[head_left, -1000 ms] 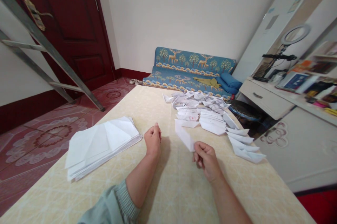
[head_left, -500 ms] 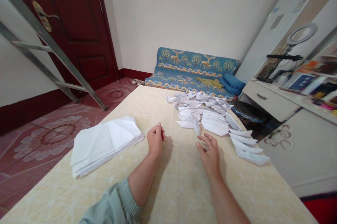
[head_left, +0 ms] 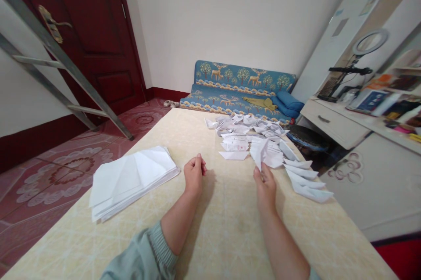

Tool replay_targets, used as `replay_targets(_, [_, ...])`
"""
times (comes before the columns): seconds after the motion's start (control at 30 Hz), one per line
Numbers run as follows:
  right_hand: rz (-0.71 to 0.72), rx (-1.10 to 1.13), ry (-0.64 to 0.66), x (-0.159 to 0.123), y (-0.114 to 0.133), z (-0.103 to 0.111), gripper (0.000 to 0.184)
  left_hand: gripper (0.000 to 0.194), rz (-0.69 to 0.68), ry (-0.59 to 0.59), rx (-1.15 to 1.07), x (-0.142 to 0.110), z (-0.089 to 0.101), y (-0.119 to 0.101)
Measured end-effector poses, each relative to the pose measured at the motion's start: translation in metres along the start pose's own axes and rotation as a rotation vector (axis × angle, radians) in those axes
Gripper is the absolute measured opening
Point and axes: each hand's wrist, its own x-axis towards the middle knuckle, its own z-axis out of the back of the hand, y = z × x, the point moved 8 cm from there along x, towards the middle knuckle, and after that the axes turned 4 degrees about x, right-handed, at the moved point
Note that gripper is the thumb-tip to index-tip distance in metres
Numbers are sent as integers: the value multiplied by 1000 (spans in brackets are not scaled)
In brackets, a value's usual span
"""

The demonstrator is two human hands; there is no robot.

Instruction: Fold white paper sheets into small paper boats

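Note:
Between the thumb and fingers of my right hand [head_left: 265, 183], a white folded paper boat [head_left: 258, 152] is pinched by its lower tip. It tilts up in front of a row of folded papers [head_left: 273, 157]. A flat boat-shaped paper [head_left: 233, 156] lies to the left of that row. My left hand [head_left: 194, 172] is curled closed above the table, with nothing visible in it. Left of it rests a stack of white sheets [head_left: 133, 179] with crease lines on the top sheet. Nested paper boats [head_left: 307, 181] line the table's right side.
A heap of folded papers [head_left: 245, 124] covers the far right of the cloth-covered table [head_left: 226, 236]. Beyond the table's far edge stands a blue patterned sofa [head_left: 237, 91]. A metal ladder [head_left: 82, 82] leans at the left; a dark round stool [head_left: 307, 137] and white cabinet [head_left: 358, 174] are at the right.
My right hand loosened its fingers on the folded paper, then closed on its tip again. The paper has swung from the left to upright and moved right. My left hand stays closed in place.

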Motion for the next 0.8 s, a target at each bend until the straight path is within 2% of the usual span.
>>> replay_targets(0.13, [92, -115, -200, -2, 13, 22, 47, 39, 14, 17, -3, 2, 2, 2])
replay_targets(0.23, [152, -164, -265, -8, 29, 27, 39, 37, 13, 16, 1, 2, 3, 4])
replay_targets(0.37, [271, -165, -191, -12, 45, 20, 27, 31, -80, 78, 119, 2, -3, -6])
replay_targets(0.47, [309, -156, -130, -12, 44, 13, 23, 23, -194, 129, 290, 5, 1, -26])
replay_targets(0.57, [299, -149, -128, -12, 40, 13, 23, 20, -333, 114, 560, 11, 26, -56])
replay_targets(0.67, [281, -136, -131, -11, 37, 13, 23, 23, -455, 113, 898, 18, 65, -86])
replay_targets(0.73, [268, -127, -134, -11, 36, 13, 24, 30, -483, 118, 1143, 22, 95, -100])
replay_targets(0.8, [254, -118, -129, -10, 36, 12, 24, 40, -433, 148, 1367, 27, 124, -105])
